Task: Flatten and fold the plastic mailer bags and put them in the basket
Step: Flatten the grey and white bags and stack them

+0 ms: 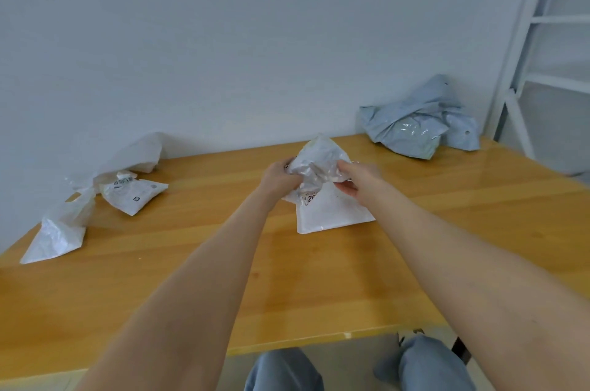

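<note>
Head view: a crumpled white mailer (314, 164) is gripped at mid-table by the left hand (278, 176) and pinched by the right hand (354, 178) (above a flat white mailer (332, 215)). Further white mailers (95, 192) are noted left, grey mailers (418, 122) far right, on the wooden table (191, 263).

Approx 5 white: back-left bag (140, 151), labelled bag (134, 195), front-left bag (54, 240), crumpled bag (316, 164), flat bag (332, 215). Grey-blue bags (412, 128): 2+, heap, can't split. Left hand (277, 178), right hand (354, 179): 2 total. Table (191, 263): 1. Rack (558, 19): 1.
</note>
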Demonstrator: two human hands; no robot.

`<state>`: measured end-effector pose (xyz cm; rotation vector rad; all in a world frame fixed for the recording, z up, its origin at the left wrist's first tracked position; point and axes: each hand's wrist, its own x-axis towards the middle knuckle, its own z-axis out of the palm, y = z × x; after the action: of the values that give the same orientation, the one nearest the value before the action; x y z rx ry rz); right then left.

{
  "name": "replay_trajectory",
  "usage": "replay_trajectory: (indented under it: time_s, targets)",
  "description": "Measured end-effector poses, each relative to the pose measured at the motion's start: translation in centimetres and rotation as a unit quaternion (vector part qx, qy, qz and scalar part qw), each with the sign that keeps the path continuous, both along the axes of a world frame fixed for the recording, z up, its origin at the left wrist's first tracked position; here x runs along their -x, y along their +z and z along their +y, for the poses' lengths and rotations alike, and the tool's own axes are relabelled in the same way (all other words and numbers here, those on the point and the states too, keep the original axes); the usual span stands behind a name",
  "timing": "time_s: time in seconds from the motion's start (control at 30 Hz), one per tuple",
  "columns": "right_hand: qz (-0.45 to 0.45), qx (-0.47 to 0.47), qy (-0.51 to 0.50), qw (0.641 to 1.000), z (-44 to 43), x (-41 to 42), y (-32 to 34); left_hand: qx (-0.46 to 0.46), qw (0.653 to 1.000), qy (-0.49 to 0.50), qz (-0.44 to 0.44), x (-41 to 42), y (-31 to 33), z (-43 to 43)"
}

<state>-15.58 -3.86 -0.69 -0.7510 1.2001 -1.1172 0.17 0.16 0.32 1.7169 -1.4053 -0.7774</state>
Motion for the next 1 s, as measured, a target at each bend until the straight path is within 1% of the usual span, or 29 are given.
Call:
replay_trajectory:
  time_s: [0.1,0.17,0.23,0.27,0.3,0.37,0.4,0.47,0.53,0.63,0.77,0.93,1.0]
  targets:
    - [0.000,0.002,-0.031,1.000,0.1,0.5,-0.1,0.004,1.000,-0.008,-0.002,0.1,-0.3,-0.2]
    - [-0.017,0.005,-0.059,0.998,0.2,0.7,-0.1,0.020,0.999,0.030,-0.023,0.1,-0.5,-0.4]
    - [-0.045,0.003,-0.084,0.995,0.2,1.0,-0.2,-0.001,0.997,0.082,-0.017,0.0,-0.5,-0.1]
    - [-0.053,0.005,-0.095,0.994,0.2,1.1,-0.2,-0.030,0.995,0.096,0.017,0.2,-0.4,0.1]
    - [-0.058,0.010,-0.104,0.993,0.1,1.2,-0.2,-0.068,0.990,0.102,0.074,0.4,-0.1,0.5]
    - [-0.064,0.018,-0.106,0.992,0.1,1.1,-0.2,-0.130,0.969,0.081,0.195,0.9,0.1,0.7]
    - [-0.064,0.018,-0.100,0.993,0.2,1.1,-0.2,-0.143,0.957,0.064,0.242,1.1,0.0,0.6]
    - [-0.061,0.016,-0.087,0.994,0.5,1.0,-0.2,-0.124,0.940,0.062,0.310,1.5,-0.2,0.4]
    - [-0.051,0.014,-0.082,0.995,0.9,1.2,0.0,-0.097,0.931,0.088,0.341,1.6,-0.3,0.0]
    - [-0.036,0.014,-0.099,0.994,0.9,2.0,0.0,-0.076,0.936,0.107,0.327,1.5,-0.1,-0.1]
    - [-0.029,0.001,-0.119,0.992,1.4,2.7,0.0,-0.050,0.949,0.120,0.287,1.1,-0.1,-0.3]
    - [-0.017,-0.005,-0.111,0.994,1.7,2.8,0.2,-0.026,0.963,0.134,0.232,0.5,-0.7,-0.6]
    - [-0.017,-0.009,-0.088,0.996,1.7,2.9,0.2,-0.009,0.967,0.145,0.208,0.2,-0.7,-0.6]
